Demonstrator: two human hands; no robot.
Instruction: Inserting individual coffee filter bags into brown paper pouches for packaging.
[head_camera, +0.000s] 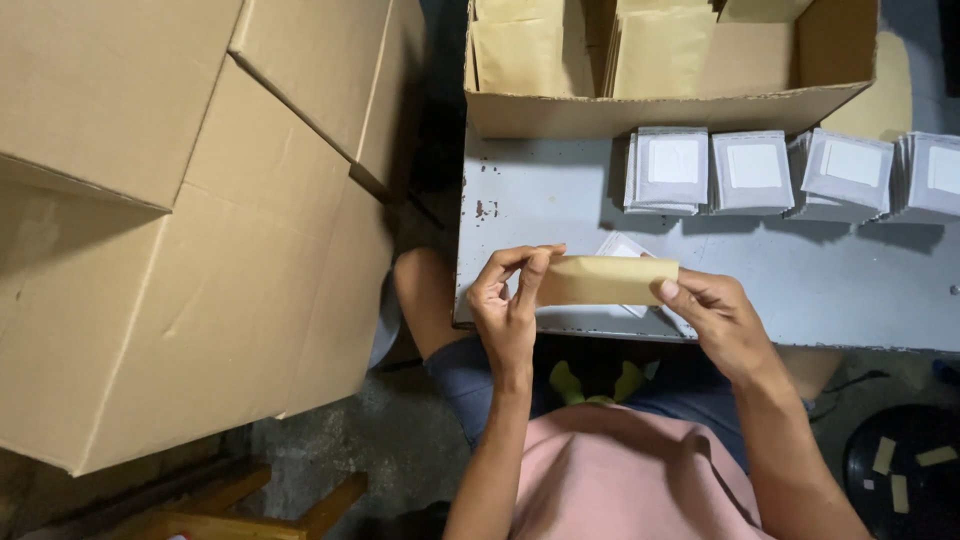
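Together, left hand (507, 305) and right hand (715, 318) pinching brown envelope (607, 281)

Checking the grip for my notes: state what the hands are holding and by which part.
Both hands hold one flat brown paper envelope by its short ends: the left hand pinches the left end, the right hand the right end, above the grey table.

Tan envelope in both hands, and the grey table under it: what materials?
Flat tan envelope: looks like matte kraft paper, no gloss, thin enough to be pinched flat at both ends. Grey table: probably painted metal, with a rust-like chip and scuffs; not certain.
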